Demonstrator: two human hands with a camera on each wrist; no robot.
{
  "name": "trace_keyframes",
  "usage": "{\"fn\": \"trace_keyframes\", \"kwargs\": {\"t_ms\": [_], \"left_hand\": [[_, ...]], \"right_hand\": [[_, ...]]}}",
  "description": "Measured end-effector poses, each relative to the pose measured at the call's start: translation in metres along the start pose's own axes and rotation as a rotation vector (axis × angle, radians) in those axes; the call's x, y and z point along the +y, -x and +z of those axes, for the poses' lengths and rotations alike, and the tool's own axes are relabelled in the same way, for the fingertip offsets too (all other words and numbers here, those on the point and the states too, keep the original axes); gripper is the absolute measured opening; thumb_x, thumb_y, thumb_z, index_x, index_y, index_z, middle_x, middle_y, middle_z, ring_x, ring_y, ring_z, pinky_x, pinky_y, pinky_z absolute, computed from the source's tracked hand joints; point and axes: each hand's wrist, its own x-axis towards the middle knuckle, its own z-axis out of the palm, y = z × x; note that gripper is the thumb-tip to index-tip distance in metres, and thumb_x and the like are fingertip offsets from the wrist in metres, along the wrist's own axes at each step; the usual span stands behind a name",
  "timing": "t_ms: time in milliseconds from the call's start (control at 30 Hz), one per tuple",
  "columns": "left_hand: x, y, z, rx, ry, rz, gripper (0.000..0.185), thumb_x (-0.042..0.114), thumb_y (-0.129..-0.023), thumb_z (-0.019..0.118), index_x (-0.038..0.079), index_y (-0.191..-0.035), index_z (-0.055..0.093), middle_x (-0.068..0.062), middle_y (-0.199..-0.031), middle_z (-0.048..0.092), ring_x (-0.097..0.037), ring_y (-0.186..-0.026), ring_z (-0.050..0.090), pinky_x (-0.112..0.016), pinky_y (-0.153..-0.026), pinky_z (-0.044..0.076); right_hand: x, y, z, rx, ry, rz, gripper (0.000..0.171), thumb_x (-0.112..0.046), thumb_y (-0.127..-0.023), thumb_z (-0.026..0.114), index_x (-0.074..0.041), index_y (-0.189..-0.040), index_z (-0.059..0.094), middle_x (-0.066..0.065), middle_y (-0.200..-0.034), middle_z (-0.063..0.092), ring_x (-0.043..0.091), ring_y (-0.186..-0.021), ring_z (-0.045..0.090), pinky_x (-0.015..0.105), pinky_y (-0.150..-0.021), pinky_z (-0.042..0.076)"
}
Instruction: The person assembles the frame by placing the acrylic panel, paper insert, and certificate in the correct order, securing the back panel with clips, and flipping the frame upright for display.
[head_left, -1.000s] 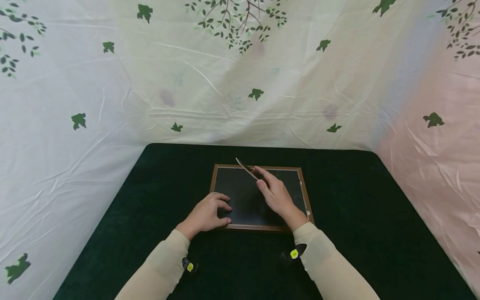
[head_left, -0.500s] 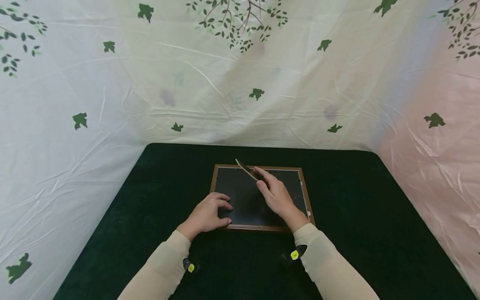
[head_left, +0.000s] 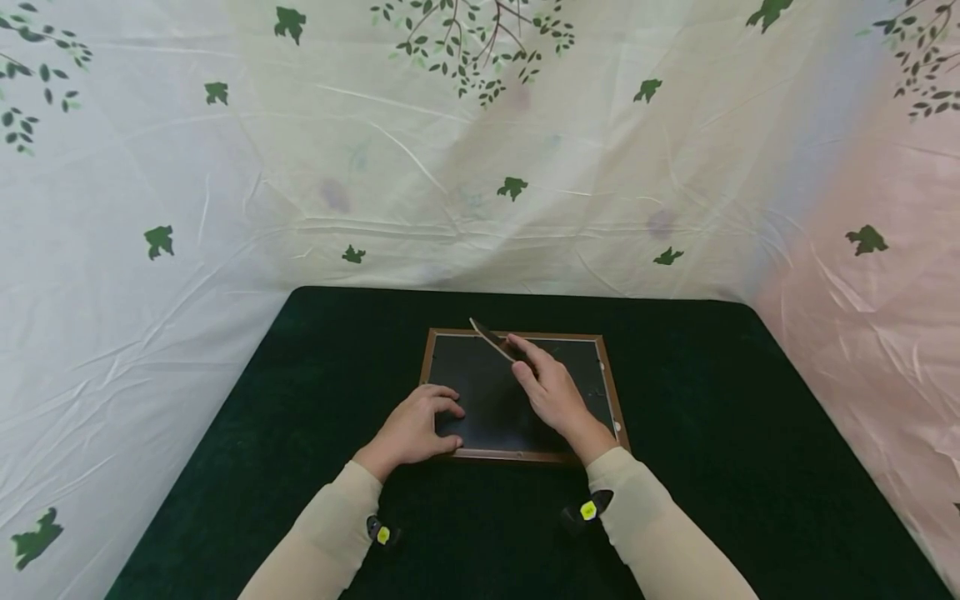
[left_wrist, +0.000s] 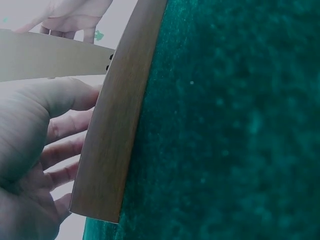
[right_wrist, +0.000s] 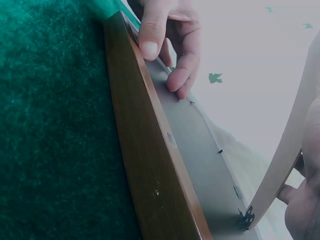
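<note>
A picture frame (head_left: 616, 400) with a brown wooden rim lies back side up, its dark backing board (head_left: 487, 400) showing. Raised at a slant from the backing is its easel stand (head_left: 489, 335), whose metal hinge (right_wrist: 247, 218) shows in the right wrist view. My right hand (head_left: 557, 392) holds this stand between thumb and fingers. At the frame's near left corner, my left hand (head_left: 414, 423) rests with its thumb on the near rim and its fingers spread over the backing. The left wrist view shows the stand's pale side (left_wrist: 50, 55) beyond that thumb.
Dark green cloth (head_left: 712, 400) covers the table under the frame. A pale curtain (head_left: 405, 183) with printed leaves hangs behind and along both sides. Small dark tabs (right_wrist: 220, 151) line the backing's edge.
</note>
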Motion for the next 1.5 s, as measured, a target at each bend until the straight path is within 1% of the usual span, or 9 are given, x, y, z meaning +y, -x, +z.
{"fn": "trace_keyframes", "kwargs": {"t_ms": [133, 267, 400, 533, 667, 867, 1033, 1200, 1500], "left_hand": [[-0.003, 0.001, 0.002, 0.017, 0.004, 0.023, 0.033, 0.037, -0.079, 0.079, 0.025, -0.108, 0.071, 0.004, -0.134, 0.052, -0.021, -0.13, 0.04, -0.047, -0.105, 0.037], [-0.011, 0.004, 0.003, 0.054, 0.069, 0.063, 0.03, 0.029, -0.084, 0.075, 0.024, -0.113, 0.069, 0.005, -0.136, 0.053, -0.019, -0.133, 0.04, -0.047, -0.107, 0.035], [-0.019, 0.008, -0.003, 0.146, 0.187, 0.058, 0.03, 0.014, -0.091, 0.066, 0.019, -0.12, 0.065, 0.001, -0.137, 0.053, -0.022, -0.133, 0.042, -0.05, -0.106, 0.036], [-0.025, 0.011, -0.014, 0.253, 0.291, 0.0, 0.031, 0.009, -0.097, 0.055, 0.013, -0.128, 0.059, -0.004, -0.134, 0.056, -0.024, -0.127, 0.049, -0.05, -0.102, 0.04], [-0.027, 0.013, -0.022, 0.284, 0.409, -0.066, 0.033, 0.018, -0.104, 0.04, 0.01, -0.133, 0.054, -0.007, -0.133, 0.056, -0.025, -0.125, 0.05, -0.05, -0.101, 0.041], [-0.029, 0.012, -0.018, 0.246, 0.506, -0.127, 0.048, 0.039, -0.106, 0.027, 0.01, -0.137, 0.048, -0.01, -0.135, 0.053, -0.027, -0.127, 0.048, -0.052, -0.104, 0.037], [-0.031, 0.009, -0.01, 0.246, 0.483, -0.162, 0.05, 0.044, -0.104, 0.032, 0.011, -0.135, 0.051, -0.009, -0.132, 0.055, -0.026, -0.122, 0.052, -0.051, -0.101, 0.041], [-0.033, 0.007, -0.003, 0.229, 0.344, -0.124, 0.041, 0.039, -0.099, 0.051, 0.014, -0.132, 0.057, -0.008, -0.135, 0.054, -0.026, -0.124, 0.049, -0.052, -0.101, 0.04], [-0.031, 0.008, 0.002, 0.212, 0.26, -0.105, 0.038, 0.035, -0.093, 0.065, 0.017, -0.126, 0.062, -0.005, -0.139, 0.05, -0.028, -0.132, 0.04, -0.056, -0.105, 0.034]], "right_hand": [[0.0, -0.001, 0.0, -0.004, -0.006, 0.006, 0.045, -0.03, -0.102, 0.047, -0.022, -0.147, 0.041, 0.003, -0.144, 0.047, 0.026, -0.13, 0.045, 0.052, -0.104, 0.037], [0.0, -0.001, 0.002, -0.014, -0.001, 0.022, 0.047, -0.036, -0.102, 0.046, -0.021, -0.146, 0.042, 0.002, -0.145, 0.046, 0.025, -0.13, 0.044, 0.052, -0.104, 0.037], [0.0, 0.0, 0.004, -0.044, 0.026, 0.028, 0.054, -0.048, -0.1, 0.044, -0.023, -0.147, 0.04, 0.002, -0.147, 0.043, 0.025, -0.133, 0.042, 0.052, -0.106, 0.035], [0.0, 0.002, 0.009, -0.105, 0.116, 0.003, 0.062, -0.057, -0.096, 0.045, -0.024, -0.148, 0.038, 0.003, -0.148, 0.041, 0.024, -0.136, 0.037, 0.05, -0.108, 0.032], [-0.001, 0.004, 0.017, -0.169, 0.23, -0.048, 0.07, -0.064, -0.091, 0.047, -0.022, -0.147, 0.04, 0.002, -0.148, 0.042, 0.021, -0.137, 0.036, 0.047, -0.109, 0.032], [0.003, 0.008, 0.03, -0.237, 0.371, -0.111, 0.08, -0.073, -0.085, 0.046, -0.021, -0.146, 0.042, -0.001, -0.148, 0.043, 0.018, -0.137, 0.036, 0.044, -0.11, 0.031], [0.006, 0.011, 0.037, -0.278, 0.463, -0.141, 0.083, -0.074, -0.083, 0.048, -0.02, -0.146, 0.041, 0.0, -0.147, 0.043, 0.018, -0.136, 0.037, 0.043, -0.111, 0.028], [0.008, 0.013, 0.041, -0.293, 0.523, -0.174, 0.082, -0.071, -0.084, 0.052, -0.018, -0.146, 0.042, 0.003, -0.147, 0.044, 0.019, -0.136, 0.036, 0.045, -0.112, 0.027], [0.009, 0.018, 0.035, -0.3, 0.48, -0.175, 0.075, -0.066, -0.088, 0.051, -0.019, -0.146, 0.043, 0.001, -0.15, 0.039, 0.018, -0.139, 0.032, 0.043, -0.113, 0.025]]}}
